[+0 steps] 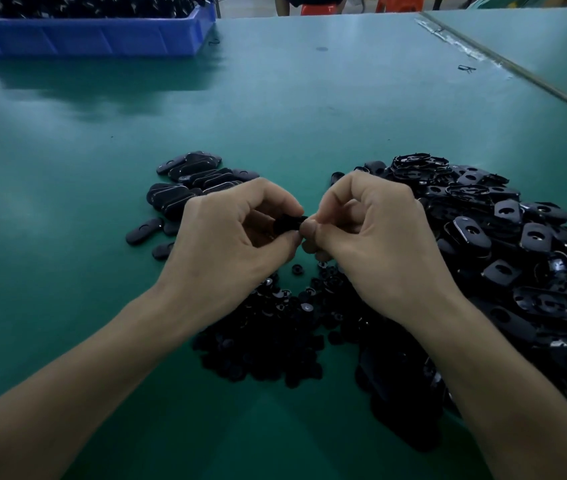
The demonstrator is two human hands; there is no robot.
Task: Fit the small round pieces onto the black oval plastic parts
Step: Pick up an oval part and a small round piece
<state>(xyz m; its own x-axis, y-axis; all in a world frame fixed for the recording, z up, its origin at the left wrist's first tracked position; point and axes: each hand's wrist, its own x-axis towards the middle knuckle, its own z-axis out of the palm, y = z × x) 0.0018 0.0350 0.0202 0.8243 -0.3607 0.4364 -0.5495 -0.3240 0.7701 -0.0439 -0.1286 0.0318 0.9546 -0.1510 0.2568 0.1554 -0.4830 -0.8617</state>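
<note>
Left hand [230, 237], right hand [372, 237] meet above small round pieces [275, 323], fingers curled, both pinching one black oval part [287, 223]: dark, mostly hidden.

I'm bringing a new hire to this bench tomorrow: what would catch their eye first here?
First, the left hand and right hand meeting at centre, pinching a small black part between their fingertips. Next, the big heap of black oval parts at the right, and the pile of small round pieces between the wrists. A blue bin sits far back on the left.
</note>
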